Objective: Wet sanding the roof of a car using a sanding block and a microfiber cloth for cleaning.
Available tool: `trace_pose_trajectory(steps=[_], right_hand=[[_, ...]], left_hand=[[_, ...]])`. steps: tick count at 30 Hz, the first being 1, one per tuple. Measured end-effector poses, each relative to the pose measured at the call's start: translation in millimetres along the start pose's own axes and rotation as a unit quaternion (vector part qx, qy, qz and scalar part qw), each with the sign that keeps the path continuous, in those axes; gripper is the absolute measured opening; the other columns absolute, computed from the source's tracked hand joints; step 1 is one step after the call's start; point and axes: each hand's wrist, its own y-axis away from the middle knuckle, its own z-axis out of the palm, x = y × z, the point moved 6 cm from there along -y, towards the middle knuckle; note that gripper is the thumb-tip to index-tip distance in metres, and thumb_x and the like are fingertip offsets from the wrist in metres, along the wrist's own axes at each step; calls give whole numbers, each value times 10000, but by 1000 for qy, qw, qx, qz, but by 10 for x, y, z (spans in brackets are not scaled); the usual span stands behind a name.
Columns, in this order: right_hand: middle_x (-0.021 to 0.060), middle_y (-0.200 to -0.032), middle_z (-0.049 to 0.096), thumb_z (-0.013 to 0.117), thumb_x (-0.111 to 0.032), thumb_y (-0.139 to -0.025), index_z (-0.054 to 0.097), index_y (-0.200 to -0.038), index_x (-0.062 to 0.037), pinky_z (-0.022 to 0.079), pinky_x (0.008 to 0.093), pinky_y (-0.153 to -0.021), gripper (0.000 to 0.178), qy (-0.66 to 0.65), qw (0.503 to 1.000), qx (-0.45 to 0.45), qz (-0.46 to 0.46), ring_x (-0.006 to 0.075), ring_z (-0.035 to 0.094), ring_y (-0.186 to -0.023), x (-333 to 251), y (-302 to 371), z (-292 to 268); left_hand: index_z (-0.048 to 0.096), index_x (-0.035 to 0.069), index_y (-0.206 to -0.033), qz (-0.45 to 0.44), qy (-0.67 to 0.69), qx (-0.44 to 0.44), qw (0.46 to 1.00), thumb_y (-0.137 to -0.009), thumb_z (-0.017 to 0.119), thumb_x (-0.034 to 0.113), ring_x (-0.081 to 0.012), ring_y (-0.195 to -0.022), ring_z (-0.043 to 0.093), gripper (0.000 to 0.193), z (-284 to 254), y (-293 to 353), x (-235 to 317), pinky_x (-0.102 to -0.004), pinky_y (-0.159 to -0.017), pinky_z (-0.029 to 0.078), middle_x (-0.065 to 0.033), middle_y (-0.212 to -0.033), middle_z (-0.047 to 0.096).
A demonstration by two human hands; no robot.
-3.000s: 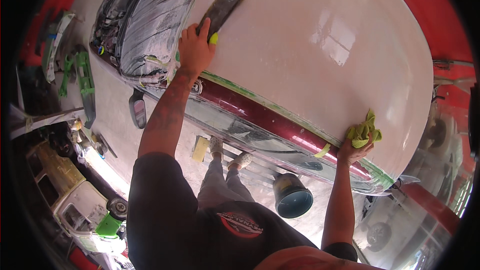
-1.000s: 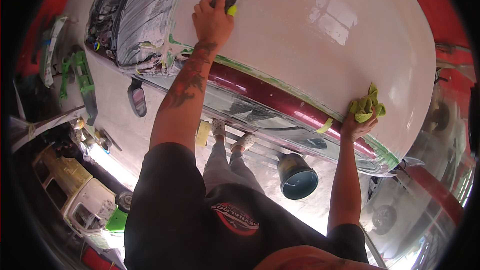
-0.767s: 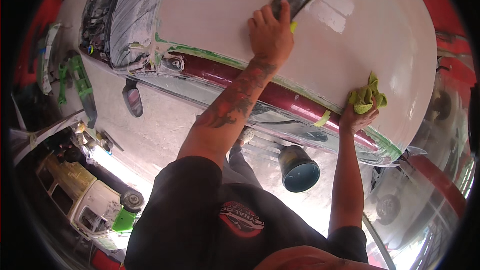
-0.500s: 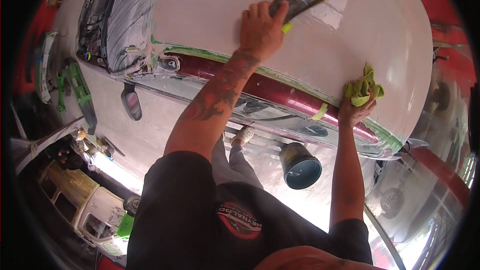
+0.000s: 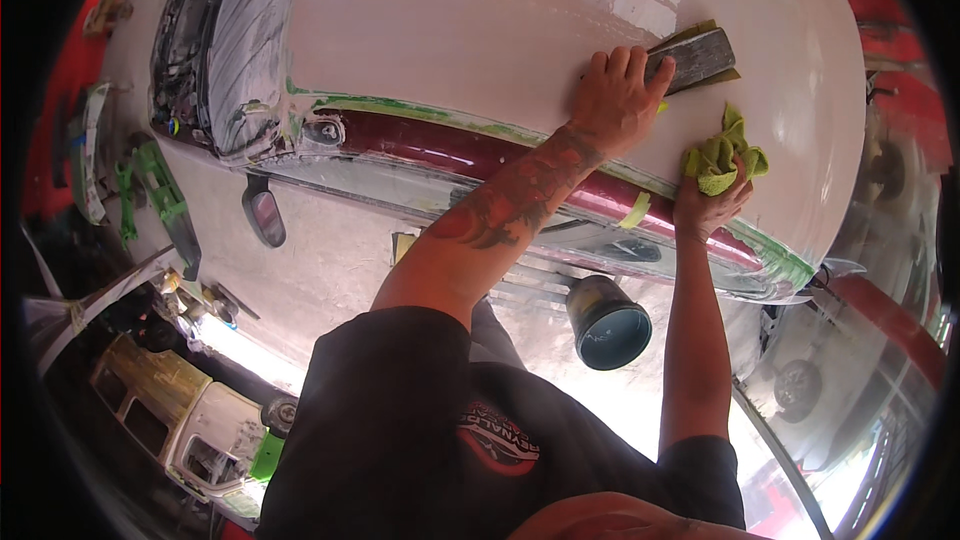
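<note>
Reaching across a large pale car roof (image 5: 440, 30), my left hand (image 5: 622, 105) grips the near end of a dark grey sanding block (image 5: 702, 60). Brownish sandpaper edges stick out from under the block, which lies against the roof. Closer to the roof's edge, my right hand (image 5: 703, 210) is closed on a crumpled yellow-green cloth (image 5: 718, 165), resting on the panel to the right of the block. The fingertips of the right hand are partly hidden by the cloth. Between my forearms runs a glossy maroon strip (image 5: 440, 143) bordered by green masking tape.
A dark bucket (image 5: 612, 325) stands on the floor below the car's side. The side mirror (image 5: 265, 212) juts out at left. Green and dark car parts (image 5: 160, 190) lie farther left, with a partly stripped van (image 5: 190, 420) at lower left. Plastic sheeting (image 5: 820, 360) hangs at right.
My left hand has slid the sanding block to the right and nearer to me, close to the cloth. The right hand has stayed nearly in place on the cloth.
</note>
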Motion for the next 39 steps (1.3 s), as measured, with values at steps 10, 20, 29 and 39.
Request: trace_pose_trajectory(steps=[10,20,29,39], right_hand=[[145,-1167,505,820,-364,-705,496,-1293,-200,369,522,-949,691,13,999,-21,34,373,481,-1138,-55,0,12],[143,-1131,497,812,-437,-712,505,-1275,-207,387,507,-890,682,-7,1000,25,-13,360,490,-1093,106,-35,19],[147,-1131,501,804,-451,-715,505,-1271,-194,383,513,-895,682,31,999,10,4,369,483,-1094,22,12,-6],[152,-1153,527,806,-432,-714,512,-1290,-163,384,534,-940,700,-7,1000,8,0,376,493,-1134,-20,-23,5]], left_hand=[[555,145,-1351,-342,-207,43,916,-817,675,240,-363,-1053,470,556,-1022,688,-2820,-487,-847,409,-184,-1177,495],[513,194,-1402,-138,-88,2,986,-746,697,102,-361,-1063,487,687,-878,564,-1940,-486,-888,421,-173,-1188,501],[553,164,-1327,-235,-127,46,963,-736,700,182,-340,-1006,490,609,-735,604,-1584,-475,-819,396,-180,-1169,516],[523,152,-1384,-312,-177,47,932,-773,686,184,-358,-1054,473,633,-1213,1001,-3200,-475,-819,416,-201,-1186,485]])
